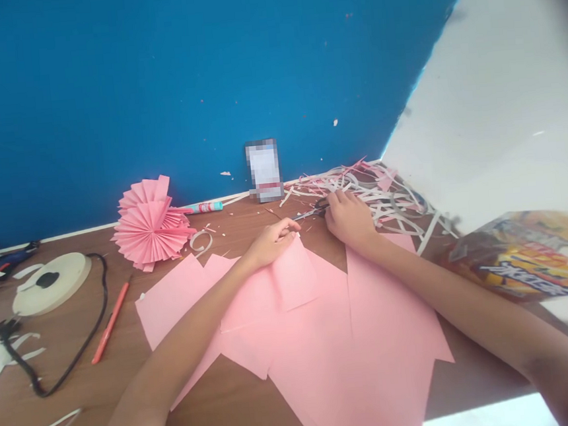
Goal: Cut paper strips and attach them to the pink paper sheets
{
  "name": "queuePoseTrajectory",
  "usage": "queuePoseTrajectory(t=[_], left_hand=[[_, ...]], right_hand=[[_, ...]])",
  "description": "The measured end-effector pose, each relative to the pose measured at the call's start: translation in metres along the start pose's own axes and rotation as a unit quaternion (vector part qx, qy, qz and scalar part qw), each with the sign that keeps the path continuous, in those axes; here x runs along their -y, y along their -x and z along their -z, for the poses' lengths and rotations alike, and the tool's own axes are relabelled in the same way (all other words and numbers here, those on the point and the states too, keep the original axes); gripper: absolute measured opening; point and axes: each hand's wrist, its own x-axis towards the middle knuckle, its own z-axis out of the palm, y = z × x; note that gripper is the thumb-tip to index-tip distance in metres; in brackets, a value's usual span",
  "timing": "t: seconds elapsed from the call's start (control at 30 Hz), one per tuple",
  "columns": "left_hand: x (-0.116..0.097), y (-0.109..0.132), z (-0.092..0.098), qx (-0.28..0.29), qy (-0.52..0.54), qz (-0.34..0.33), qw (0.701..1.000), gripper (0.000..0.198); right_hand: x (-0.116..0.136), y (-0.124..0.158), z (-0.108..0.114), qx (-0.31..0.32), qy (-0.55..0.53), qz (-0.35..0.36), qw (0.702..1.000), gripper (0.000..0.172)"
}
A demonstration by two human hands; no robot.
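My left hand (273,243) pinches the top edge of a small pink paper piece (295,277), which hangs tilted over other pink sheets. In my right hand (348,217) is a pair of scissors (308,214), its dark handles inside my fingers and its blades pointing left toward my left fingertips. Whether the blades are apart is too small to tell. Below both hands, large pink paper sheets (345,347) overlap on the brown table (221,404).
Pink pleated paper fans (153,228) and a glue stick (204,207) lie at back left. A phone (264,171) leans on the blue wall. Paper strips (397,206) pile at back right, near a plastic bag (531,254). A red pen (109,324) and black cable (74,374) lie left.
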Motion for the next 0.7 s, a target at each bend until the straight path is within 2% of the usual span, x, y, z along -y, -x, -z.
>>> queuePoseTrajectory(t=[0.17, 0.33, 0.47, 0.7], left_hand=[[0.003, -0.001, -0.001, -0.001, 0.012, -0.007, 1.000, 0.025], [0.005, -0.002, -0.001, -0.003, 0.027, -0.010, 1.000, 0.025], [0.003, -0.001, 0.000, -0.006, 0.022, -0.005, 1.000, 0.027], [0.006, -0.002, 0.001, -0.016, 0.060, 0.000, 0.998, 0.030]], right_hand=[[-0.005, -0.007, -0.007, 0.038, -0.041, 0.052, 0.997, 0.061], [-0.010, -0.008, -0.009, 0.040, -0.035, 0.049, 0.997, 0.052], [-0.006, -0.005, -0.009, -0.002, -0.014, 0.037, 0.999, 0.050], [-0.004, -0.004, -0.009, -0.121, -0.076, 0.056, 0.988, 0.048]])
